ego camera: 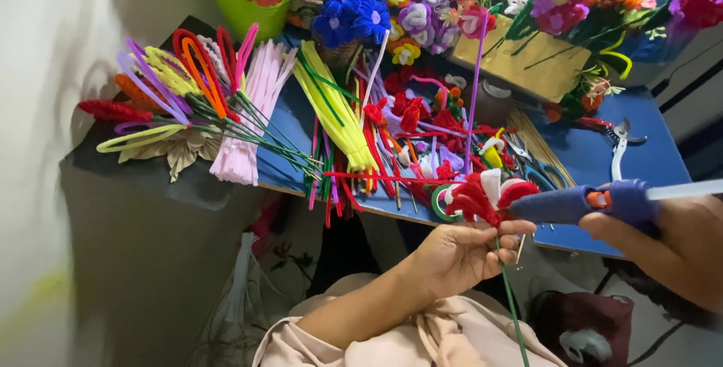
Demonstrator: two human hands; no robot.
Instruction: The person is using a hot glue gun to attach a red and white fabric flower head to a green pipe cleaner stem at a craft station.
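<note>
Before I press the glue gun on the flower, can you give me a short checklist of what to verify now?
1. Left hand holds the red and white flower by its green stem: ok.
2. Right hand grips the blue glue gun: ok.
3. Nozzle meets the petals: ok.
4. Left fingers clear of the nozzle: not ok, they are close.
5. Glue stick loaded: cannot tell.

Pretty bright and evenly lit overall, colours popping hard, with soft shadows thrown left onto the pale wall point(45, 73) and a darker patch under the blue table point(648, 148). Slight motion blur on the right hand point(670, 250), wide-angle bending near the edges, no real glare.
</note>
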